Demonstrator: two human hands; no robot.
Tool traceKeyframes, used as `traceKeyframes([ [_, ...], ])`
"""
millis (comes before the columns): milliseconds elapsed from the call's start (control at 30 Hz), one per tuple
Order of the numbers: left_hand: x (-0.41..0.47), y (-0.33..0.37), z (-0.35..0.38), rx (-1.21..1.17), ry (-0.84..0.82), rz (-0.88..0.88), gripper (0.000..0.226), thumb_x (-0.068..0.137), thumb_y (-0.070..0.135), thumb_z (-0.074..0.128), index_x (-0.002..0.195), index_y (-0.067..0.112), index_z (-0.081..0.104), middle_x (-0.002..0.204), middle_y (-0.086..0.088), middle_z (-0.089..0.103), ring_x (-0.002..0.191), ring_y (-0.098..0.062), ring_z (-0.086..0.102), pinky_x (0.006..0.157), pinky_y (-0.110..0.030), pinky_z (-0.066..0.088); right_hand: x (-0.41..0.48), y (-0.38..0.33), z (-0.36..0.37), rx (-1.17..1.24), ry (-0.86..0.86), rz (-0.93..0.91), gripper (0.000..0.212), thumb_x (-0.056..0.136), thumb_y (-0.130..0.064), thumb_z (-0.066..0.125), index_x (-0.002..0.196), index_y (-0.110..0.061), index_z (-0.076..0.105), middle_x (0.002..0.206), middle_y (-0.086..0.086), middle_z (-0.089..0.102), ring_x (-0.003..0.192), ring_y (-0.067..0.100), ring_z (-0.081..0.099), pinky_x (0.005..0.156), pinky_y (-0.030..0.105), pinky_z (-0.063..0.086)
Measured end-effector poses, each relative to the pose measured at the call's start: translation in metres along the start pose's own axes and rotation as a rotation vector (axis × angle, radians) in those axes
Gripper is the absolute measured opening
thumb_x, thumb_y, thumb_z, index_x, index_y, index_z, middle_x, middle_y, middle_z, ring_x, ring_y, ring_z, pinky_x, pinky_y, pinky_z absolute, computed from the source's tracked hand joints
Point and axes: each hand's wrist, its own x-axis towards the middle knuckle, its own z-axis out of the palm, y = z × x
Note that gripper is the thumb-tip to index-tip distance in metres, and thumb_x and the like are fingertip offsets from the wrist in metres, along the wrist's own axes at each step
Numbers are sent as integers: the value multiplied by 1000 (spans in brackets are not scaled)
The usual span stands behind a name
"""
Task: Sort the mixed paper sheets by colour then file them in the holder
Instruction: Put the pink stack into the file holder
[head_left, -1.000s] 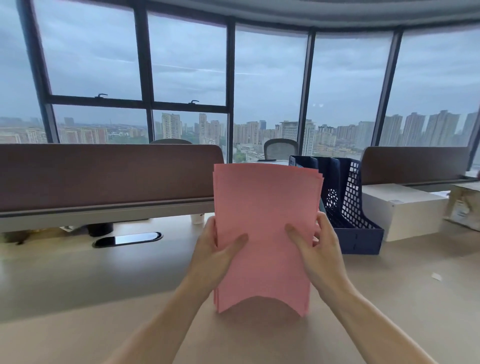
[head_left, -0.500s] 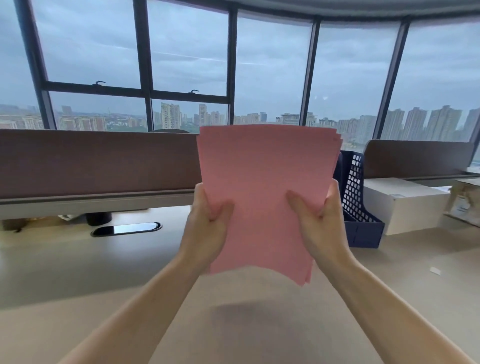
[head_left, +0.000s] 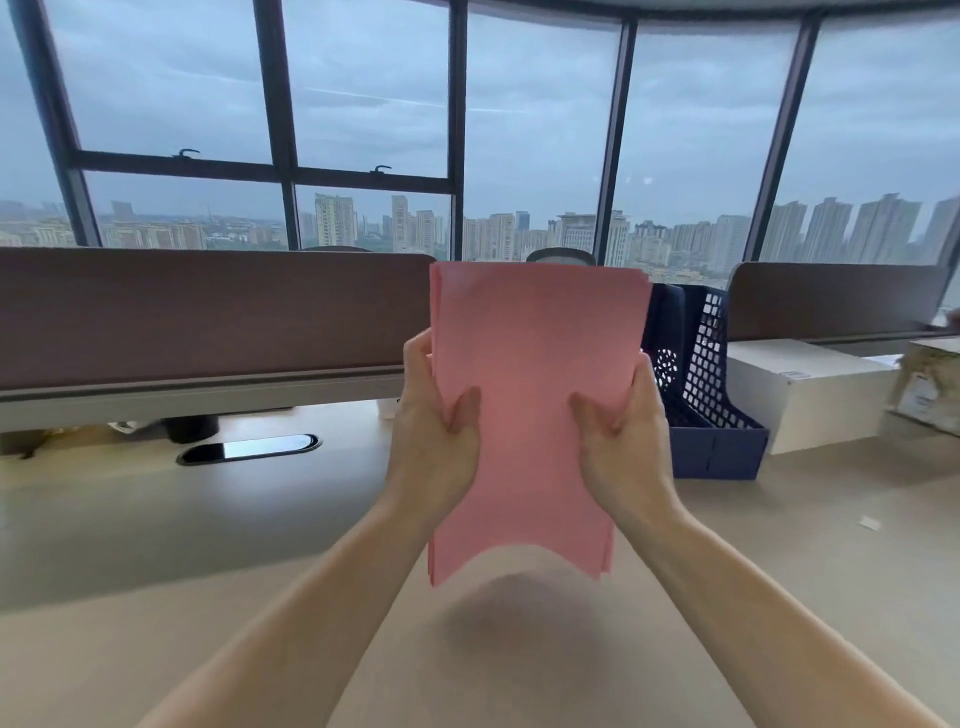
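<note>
A stack of pink paper sheets stands upright in the air above the desk, its lower edge bowed upward. My left hand grips the stack's left edge, thumb on the front. My right hand grips the right edge the same way. Behind the stack to the right stands a dark blue mesh file holder on the desk; its left part is hidden by the sheets.
A white box sits right of the holder, with a cardboard box further right. A brown partition runs along the desk's far edge. A black cable slot lies at the left of the beige desk.
The pink stack rose off the desk, then came back down a little and squared up narrower between my hands. Both hands kept their grip on its edges.
</note>
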Motion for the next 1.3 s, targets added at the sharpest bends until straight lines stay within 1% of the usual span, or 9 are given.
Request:
traceKeyframes([
  [133,-11,-23,-8,-53,-12,-157,76,85,15,74,137,45,28,133,7,55,117,-14,62,93,-35,55,-8,16,-13,20,-16,142,48,87,-22,73,119,-33,39,102,-12,67,90,7,68,82,41,57],
  [333,-24,-30,-2,-47,-6,-241,40,92,9,68,123,20,45,113,5,65,89,2,68,71,-15,54,-24,33,-14,-44,1,164,25,91,-18,68,108,-24,50,94,-12,67,83,6,65,81,45,56],
  [500,-37,-32,3,-203,-10,-416,29,94,7,66,117,14,49,103,-1,73,80,-7,71,60,-19,53,-33,46,-14,66,-73,245,33,89,-13,68,103,-37,51,96,-15,66,94,12,65,85,42,55],
  [700,-18,-35,22,-207,-81,-449,24,96,0,58,115,14,52,100,-4,75,86,-14,74,75,-35,61,-15,52,-34,-94,-95,159,27,93,-4,58,102,-23,41,89,-10,60,83,16,60,81,56,53],
  [867,32,-17,56,-268,-201,-396,26,95,-1,59,113,16,54,103,-17,73,84,-28,71,80,-54,59,40,21,-103,245,-433,396,33,96,-11,61,128,-15,54,116,8,72,107,27,69,87,46,56],
  [933,55,-10,76,-334,-274,-374,26,95,-3,60,112,16,55,99,-15,75,86,-30,71,82,-54,58,63,10,-121,148,-533,449,26,96,-19,59,121,-17,64,112,6,75,101,24,72,84,41,57],
  [1067,90,-4,136,-344,-342,-364,29,93,-1,61,116,12,52,90,-3,75,79,-26,71,76,-47,59,102,14,-137,-193,-466,419,10,101,-24,55,103,-23,65,78,-4,77,66,14,73,52,30,57],
  [1167,112,-3,180,-232,-368,-356,32,82,16,64,111,21,53,100,-6,74,87,-29,74,79,-53,61,132,23,-155,-354,-392,357,12,100,-28,55,108,-24,63,90,1,76,72,19,74,55,36,59],
  [1300,128,-14,222,-148,-347,-296,25,95,19,63,117,20,51,103,0,69,87,-18,70,76,-41,59,171,17,-188,-477,-307,314,20,101,-25,55,110,-11,67,95,9,75,80,29,74,73,46,61],
])
